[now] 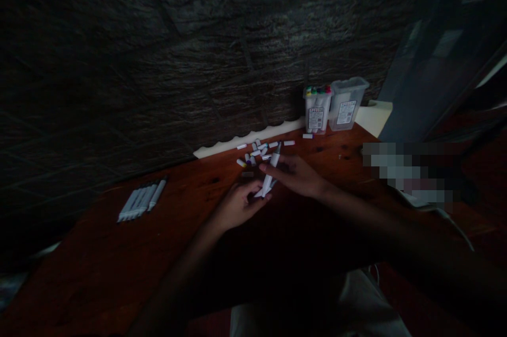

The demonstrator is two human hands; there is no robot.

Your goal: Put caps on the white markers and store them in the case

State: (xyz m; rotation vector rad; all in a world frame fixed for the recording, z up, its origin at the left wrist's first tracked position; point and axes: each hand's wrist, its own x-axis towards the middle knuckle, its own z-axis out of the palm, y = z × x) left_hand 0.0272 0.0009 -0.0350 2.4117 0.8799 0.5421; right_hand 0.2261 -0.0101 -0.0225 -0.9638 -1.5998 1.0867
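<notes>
My right hand pinches a white marker that points away from me, its dark tip uncapped near the far end. My left hand is curled at the marker's near end, fingers closed around its lower part or a cap there; the dim light hides which. Several loose white caps lie scattered on the wooden table just beyond my hands.
A row of several white markers lies at the left. Two clear plastic boxes stand at the back: one filled with markers, one that looks empty. A dark stone-patterned wall rises behind. A blurred patch sits at the right.
</notes>
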